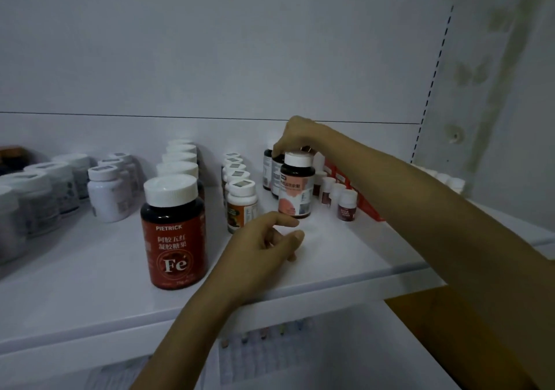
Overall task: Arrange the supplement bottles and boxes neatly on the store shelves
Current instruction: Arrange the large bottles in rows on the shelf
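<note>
Right hand [300, 136] fingers pinch the top of a dark bottle [277, 172] behind the pink bottle [295, 191], apparently straightening that row. Left hand [264, 239] is loosely curled and empty, over the shelf [345, 248].

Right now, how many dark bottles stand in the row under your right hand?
3: the pink-labelled front bottle; the middle bottle, under the right hand; the back bottle behind it. Others may be hidden.

On the white shelf [345, 257], the right hand [297, 136] pinches the top of a dark brown bottle [277, 163] behind a pink-labelled, white-capped bottle [295, 188]; the left hand [262, 241] hovers nearer, loosely curled.
</note>
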Action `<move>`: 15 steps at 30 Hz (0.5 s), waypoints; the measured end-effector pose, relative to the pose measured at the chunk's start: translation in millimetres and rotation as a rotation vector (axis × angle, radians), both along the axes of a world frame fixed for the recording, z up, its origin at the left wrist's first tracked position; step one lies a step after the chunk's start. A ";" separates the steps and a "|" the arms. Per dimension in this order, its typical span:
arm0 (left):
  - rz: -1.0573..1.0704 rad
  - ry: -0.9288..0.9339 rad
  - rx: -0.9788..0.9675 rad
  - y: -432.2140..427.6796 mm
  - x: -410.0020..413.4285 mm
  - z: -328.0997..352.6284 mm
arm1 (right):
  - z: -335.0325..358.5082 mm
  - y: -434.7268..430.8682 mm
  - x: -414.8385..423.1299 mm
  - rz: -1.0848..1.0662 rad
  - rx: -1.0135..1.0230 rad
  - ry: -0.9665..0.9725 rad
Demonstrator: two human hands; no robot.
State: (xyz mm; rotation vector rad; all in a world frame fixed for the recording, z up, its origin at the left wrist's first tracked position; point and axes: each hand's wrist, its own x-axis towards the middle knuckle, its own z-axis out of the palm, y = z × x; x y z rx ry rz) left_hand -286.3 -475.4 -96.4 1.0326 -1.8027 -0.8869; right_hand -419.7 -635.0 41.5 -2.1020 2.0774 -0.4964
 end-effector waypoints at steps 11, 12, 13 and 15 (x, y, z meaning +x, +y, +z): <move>0.020 -0.024 -0.025 4.6 -0.9 3.6 | -0.3 -4.6 -11.0 0.020 0.062 0.000; 0.021 -0.023 -0.022 5.0 -1.1 3.9 | -1.1 -5.7 -11.0 0.029 0.055 0.000; 0.020 -0.020 -0.020 5.3 -1.3 4.1 | -1.4 -6.6 -11.1 0.040 0.059 0.003; 0.019 -0.019 -0.017 5.5 -1.4 4.2 | -0.3 -8.3 -12.4 0.059 0.084 0.001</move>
